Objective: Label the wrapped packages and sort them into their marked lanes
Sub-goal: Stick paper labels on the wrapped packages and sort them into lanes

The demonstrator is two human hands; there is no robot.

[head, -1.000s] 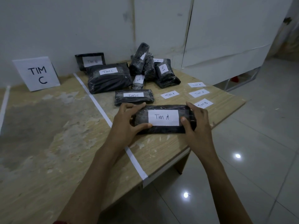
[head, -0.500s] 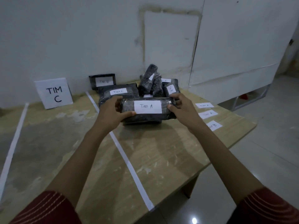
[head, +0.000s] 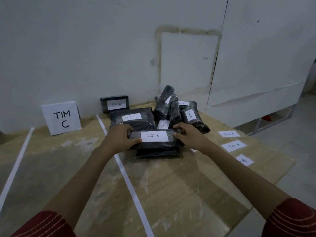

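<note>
**Glossy film, matt paper, worn wood**

Crinkled, shiny black plastic wrap on the "Tim A" package (head: 153, 146); matt white paper label (head: 154, 135) on top. Beneath it, pale wooden tabletop (head: 188, 185), scuffed and chalky. Left of it, smooth white tape strip (head: 130, 187).

The wooden table (head: 188, 194) had a worn, pale top. Two white tape lines ran across it from near to far, a left line (head: 15, 168) and a middle line (head: 130, 183). A white sign (head: 61, 118) that said TIM C stood at the far side, between the lines. Right of the middle line, black wrapped packages (head: 172, 106) lay in a heap at the far side. A big package (head: 131, 117) there said Tim C. A flat black package (head: 158, 153) lay nearer. Three small paper labels (head: 234, 145) lay in a row near the right edge.
</note>
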